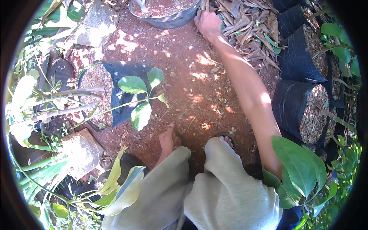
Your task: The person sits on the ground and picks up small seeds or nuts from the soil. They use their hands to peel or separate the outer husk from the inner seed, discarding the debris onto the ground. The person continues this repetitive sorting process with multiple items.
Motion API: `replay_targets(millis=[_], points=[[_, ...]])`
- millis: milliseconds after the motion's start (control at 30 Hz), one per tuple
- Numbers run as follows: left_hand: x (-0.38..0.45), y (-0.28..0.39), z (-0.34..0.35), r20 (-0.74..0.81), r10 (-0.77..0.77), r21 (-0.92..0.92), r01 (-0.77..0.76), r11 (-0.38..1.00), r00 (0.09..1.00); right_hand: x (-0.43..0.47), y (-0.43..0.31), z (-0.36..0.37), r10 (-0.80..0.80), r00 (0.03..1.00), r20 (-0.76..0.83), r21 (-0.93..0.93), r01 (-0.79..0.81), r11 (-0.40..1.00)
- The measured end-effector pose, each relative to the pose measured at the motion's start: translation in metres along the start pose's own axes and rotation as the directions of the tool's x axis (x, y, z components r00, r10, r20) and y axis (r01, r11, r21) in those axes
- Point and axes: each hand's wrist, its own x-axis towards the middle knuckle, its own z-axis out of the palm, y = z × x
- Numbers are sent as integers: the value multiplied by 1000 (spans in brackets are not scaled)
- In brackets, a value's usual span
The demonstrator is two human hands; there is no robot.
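My right hand (210,23) reaches far forward to the edge of a heap of dry brown leaves (244,31). Its back faces me and the fingers curl under, so what they hold, if anything, is hidden. Something green (221,22) shows right beside it. Just left of this hand is the dark rim of a round basin (169,22), with brown loose matter inside. Beside my left knee my left hand (168,138) hangs low over the reddish soil (184,86). One finger points forward, the others bend; nothing shows in it.
A black grow bag (126,92) with a potted plant lies tipped at left. More black grow bags (290,109) line the right side. Leafy branches (296,172) overhang my right elbow, and others (123,189) cross near my left leg. A sandalled foot (227,140) rests between.
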Motion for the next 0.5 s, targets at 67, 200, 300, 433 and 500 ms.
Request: replay_targets(millis=[67, 200, 300, 433, 500], points=[[2, 1, -10, 22, 9, 8, -9, 1000, 1000, -9, -4, 4, 31, 999, -43, 109, -26, 994], [0, 6, -13, 119, -61, -90, 72, 993, 991, -85, -9, -3, 3, 964, -266, 463, 125, 877], [3, 6, -14, 245, -105, -68, 125, 990, 964, -157, 2, 6, -335, 775, -536, 404, 584, 705], [4, 22, -10, 312, -219, -124, 268, 955, 925, -271, -14, -21, -513, 742, -432, 463, 670, 580], [21, 32, -16, 511, -208, -224, 363, 904, 834, -299, -14, -23, -600, 719, -350, 548, 677, 491]])
